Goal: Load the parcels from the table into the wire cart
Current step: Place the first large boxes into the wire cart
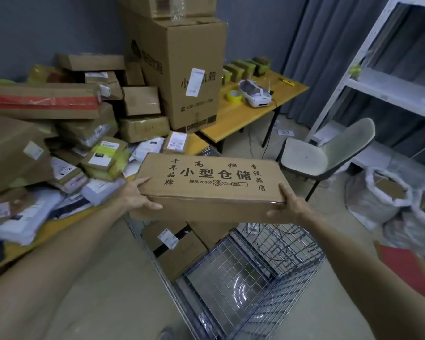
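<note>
Box (211,182) gripped at both ends: left hand (138,196) and right hand (287,204) clasped round its corners. Box held level between hands, above cart (250,278). Parcels (66,133) heaped on desk (49,225), left of left hand.

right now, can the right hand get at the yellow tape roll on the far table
Probably not. The right hand grips one end of the printed carton, shared with the left hand, and the yellow tape roll lies beyond it.

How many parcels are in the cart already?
2: a labelled box by the cart's left wall, a plain box to its right. The held box may hide others.
</note>
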